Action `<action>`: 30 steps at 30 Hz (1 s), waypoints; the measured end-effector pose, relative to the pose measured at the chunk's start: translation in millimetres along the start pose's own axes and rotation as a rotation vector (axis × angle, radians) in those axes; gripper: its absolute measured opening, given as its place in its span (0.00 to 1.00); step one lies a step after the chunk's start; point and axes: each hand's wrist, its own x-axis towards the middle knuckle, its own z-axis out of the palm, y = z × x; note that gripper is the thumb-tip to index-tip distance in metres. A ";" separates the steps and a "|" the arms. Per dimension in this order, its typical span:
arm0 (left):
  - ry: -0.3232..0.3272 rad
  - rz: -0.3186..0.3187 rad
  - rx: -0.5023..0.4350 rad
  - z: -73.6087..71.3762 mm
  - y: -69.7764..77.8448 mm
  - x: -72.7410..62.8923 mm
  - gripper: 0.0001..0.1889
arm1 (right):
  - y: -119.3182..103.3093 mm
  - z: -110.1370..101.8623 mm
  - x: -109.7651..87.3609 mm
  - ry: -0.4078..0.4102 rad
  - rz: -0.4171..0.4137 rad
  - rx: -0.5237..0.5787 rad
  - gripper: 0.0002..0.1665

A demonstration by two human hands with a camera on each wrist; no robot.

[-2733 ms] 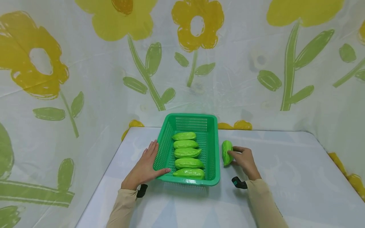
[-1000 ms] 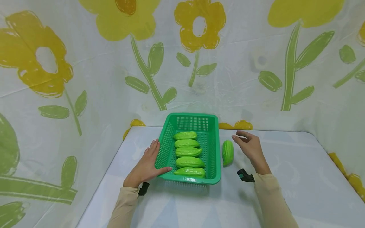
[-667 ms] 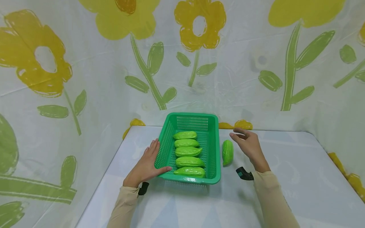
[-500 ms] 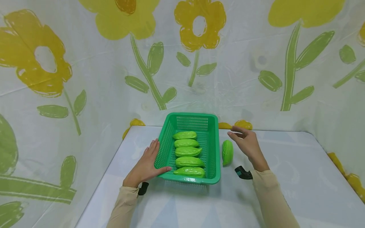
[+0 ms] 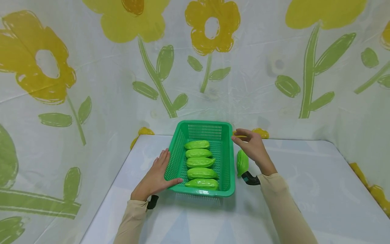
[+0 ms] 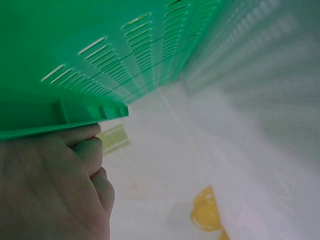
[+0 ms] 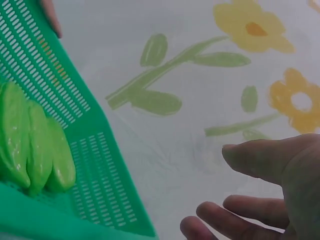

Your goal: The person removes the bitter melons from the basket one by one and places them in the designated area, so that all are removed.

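Observation:
A green plastic basket stands on the table with several glossy green bitter melons lying crosswise in a row inside it. Another bitter melon lies lengthwise on the table just right of the basket, partly covered by my right forearm's wrist camera. My left hand rests against the basket's left side near the front, fingers straight, thumb reaching over the rim. With nothing in it, my right hand hovers beside the far right corner, thumb and fingers apart; the right wrist view shows the gap between thumb and fingers.
The white table carries a pale blue pattern and ends at a back edge close behind the basket. A flower-printed cloth hangs around the back and sides.
My right hand has let go of the bitter melon beside the basket, lifted away, then moved left and back toward the basket's far right corner. The left hand stays at the basket.

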 end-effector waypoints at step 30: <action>-0.004 -0.011 0.010 0.1 -0.3 0.6 0.64 | -6.8 76.7 29.8 -0.193 -0.090 -0.134 0.29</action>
